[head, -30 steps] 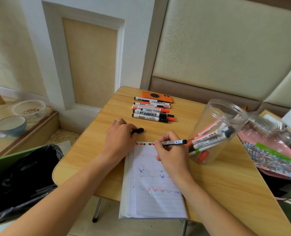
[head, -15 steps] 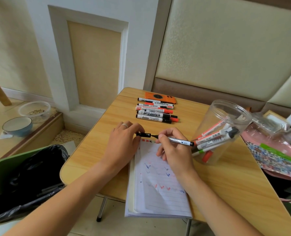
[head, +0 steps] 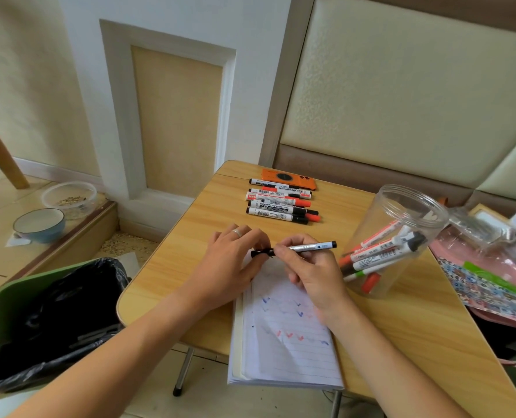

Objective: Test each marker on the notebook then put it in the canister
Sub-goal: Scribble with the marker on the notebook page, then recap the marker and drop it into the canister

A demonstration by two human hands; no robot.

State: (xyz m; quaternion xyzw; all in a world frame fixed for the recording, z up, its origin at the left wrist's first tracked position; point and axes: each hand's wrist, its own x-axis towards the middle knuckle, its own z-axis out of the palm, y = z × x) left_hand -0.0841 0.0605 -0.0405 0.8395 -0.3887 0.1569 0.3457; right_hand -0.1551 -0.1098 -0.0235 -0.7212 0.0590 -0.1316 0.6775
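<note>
Capping is the step I judge to be in hand: my left hand (head: 229, 263) pinches the black cap (head: 262, 253) between thumb and fingers, and my right hand (head: 309, 267) grips the slim marker (head: 312, 246) near its tip end, the barrel pointing toward three o'clock. Cap and tip meet over the top edge of the notebook (head: 284, 336), which lies at six o'clock on the table (head: 208, 224) with blue and red ticks on its page; whether the cap is fully seated I cannot tell, since my fingers cover the joint. To do this well I would keep cap and barrel on one line, push straight until it stops, and avoid twisting the tip against the rim. The canister (head: 392, 239) stands at three o'clock, near my right hand, its mouth tilted toward me and several markers already inside, so the drop should go cap first through the open mouth without nudging the wall. A row of untested markers (head: 281, 205) waits at twelve o'clock, just before an orange phone (head: 290, 178).
</note>
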